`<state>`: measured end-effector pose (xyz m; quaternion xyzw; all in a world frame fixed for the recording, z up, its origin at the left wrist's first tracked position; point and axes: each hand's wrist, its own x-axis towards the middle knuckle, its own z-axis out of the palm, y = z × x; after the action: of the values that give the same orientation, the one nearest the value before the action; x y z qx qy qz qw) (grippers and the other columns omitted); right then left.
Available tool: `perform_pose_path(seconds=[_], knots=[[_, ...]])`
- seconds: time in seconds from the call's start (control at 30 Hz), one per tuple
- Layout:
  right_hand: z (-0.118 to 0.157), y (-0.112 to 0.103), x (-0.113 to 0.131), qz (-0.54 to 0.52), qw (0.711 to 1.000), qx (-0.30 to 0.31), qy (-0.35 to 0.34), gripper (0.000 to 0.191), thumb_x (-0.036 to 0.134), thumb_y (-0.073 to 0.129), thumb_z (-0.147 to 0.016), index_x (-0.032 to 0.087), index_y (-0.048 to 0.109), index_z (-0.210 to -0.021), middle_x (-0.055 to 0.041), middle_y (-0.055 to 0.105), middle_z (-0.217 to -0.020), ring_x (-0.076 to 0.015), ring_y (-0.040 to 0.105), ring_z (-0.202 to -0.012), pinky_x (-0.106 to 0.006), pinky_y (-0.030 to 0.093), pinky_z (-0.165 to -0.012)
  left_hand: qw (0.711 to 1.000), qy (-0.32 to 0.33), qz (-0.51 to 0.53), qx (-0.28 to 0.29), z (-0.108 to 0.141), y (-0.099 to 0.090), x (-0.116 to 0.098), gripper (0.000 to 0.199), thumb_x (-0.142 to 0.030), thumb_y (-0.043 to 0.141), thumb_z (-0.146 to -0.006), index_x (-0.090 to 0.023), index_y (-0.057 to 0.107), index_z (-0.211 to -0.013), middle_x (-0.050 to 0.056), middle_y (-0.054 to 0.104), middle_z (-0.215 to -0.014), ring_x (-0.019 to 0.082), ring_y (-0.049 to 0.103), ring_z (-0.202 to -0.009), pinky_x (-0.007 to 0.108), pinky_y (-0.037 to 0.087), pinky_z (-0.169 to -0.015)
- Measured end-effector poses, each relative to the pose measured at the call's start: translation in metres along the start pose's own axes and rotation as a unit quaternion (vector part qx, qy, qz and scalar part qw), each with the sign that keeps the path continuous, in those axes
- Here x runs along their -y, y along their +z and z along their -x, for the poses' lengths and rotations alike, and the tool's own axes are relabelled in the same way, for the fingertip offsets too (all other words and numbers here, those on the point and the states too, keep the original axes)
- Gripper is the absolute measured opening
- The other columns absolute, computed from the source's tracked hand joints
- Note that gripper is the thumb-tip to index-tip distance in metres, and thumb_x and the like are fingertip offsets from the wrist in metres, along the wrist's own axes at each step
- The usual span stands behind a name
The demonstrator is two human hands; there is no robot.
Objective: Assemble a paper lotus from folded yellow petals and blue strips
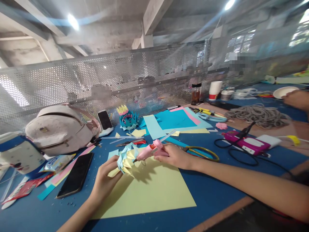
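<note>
My left hand (108,172) is closed on a folded paper ring (127,159) with light blue and pale yellow points. A pink hot glue gun (151,150) is in my right hand (177,156), its fingers wrapped round the handle. The gun's nozzle points left at the ring's side, touching it or very close; I cannot tell which. A clear glue stick (169,136) sticks out of the gun's back. Both hands are above a large pale yellow paper sheet (149,190). Gold-handled scissors (202,153) lie behind my right wrist, partly hidden.
A black phone (76,175), a backpack (60,129) and a blue-white cup (21,156) stand at left. Behind are a teal paper crown (129,120) and blue paper sheets (172,120). At right lie a magenta device (246,142), grey cord (258,115) and another person's hand (296,100).
</note>
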<state>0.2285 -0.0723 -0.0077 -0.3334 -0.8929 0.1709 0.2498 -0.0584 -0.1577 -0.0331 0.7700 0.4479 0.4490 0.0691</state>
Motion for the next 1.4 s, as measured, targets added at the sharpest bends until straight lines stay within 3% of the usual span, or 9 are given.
perform_pose_path(seconds=[0.57, 0.9, 1.17, 1.4], knots=[[0.0005, 0.0006, 0.0031, 0.029, 0.999, 0.012, 0.019, 0.035, 0.048, 0.053, -0.089, 0.018, 0.054, -0.071, -0.0071, 0.061, -0.076, -0.0223, 0.057, -0.077, -0.031, 0.040, -0.068, 0.999, 0.044, -0.017, 0.005, -0.0028, 0.0014, -0.0025, 0.017, -0.013, 0.061, -0.085, -0.021, 0.075, -0.087, 0.005, 0.069, -0.091, 0.018, 0.068, -0.083, 0.020, 0.050, -0.072], [0.0023, 0.0013, 0.0017, 0.029, 1.000, -0.008, 0.001, 0.031, 0.047, 0.053, -0.090, 0.018, 0.065, -0.088, -0.0115, 0.069, -0.096, -0.0261, 0.063, -0.092, -0.034, 0.046, -0.079, 0.998, 0.051, -0.026, 0.000, -0.0020, 0.0017, 0.0014, 0.015, -0.014, 0.062, -0.085, -0.021, 0.075, -0.088, 0.007, 0.071, -0.097, 0.019, 0.069, -0.085, 0.020, 0.051, -0.073], [0.0031, 0.0029, -0.0033, 0.040, 0.999, -0.021, -0.004, 0.031, 0.047, 0.052, -0.091, 0.018, 0.064, -0.089, -0.0103, 0.069, -0.094, -0.0241, 0.063, -0.086, -0.031, 0.046, -0.074, 0.998, 0.060, -0.029, -0.011, -0.0022, 0.0004, 0.0034, 0.014, -0.014, 0.062, -0.085, -0.020, 0.075, -0.089, 0.008, 0.072, -0.099, 0.019, 0.070, -0.085, 0.021, 0.052, -0.073], [0.0038, 0.0030, -0.0033, 0.033, 0.999, -0.037, -0.007, 0.030, 0.046, 0.054, -0.090, 0.018, 0.059, -0.081, -0.0049, 0.062, -0.077, -0.0182, 0.056, -0.070, -0.028, 0.041, -0.064, 0.998, 0.048, -0.024, -0.017, -0.0032, 0.0013, 0.0045, 0.016, -0.015, 0.063, -0.084, -0.021, 0.076, -0.091, 0.009, 0.073, -0.103, 0.021, 0.070, -0.088, 0.023, 0.053, -0.073]])
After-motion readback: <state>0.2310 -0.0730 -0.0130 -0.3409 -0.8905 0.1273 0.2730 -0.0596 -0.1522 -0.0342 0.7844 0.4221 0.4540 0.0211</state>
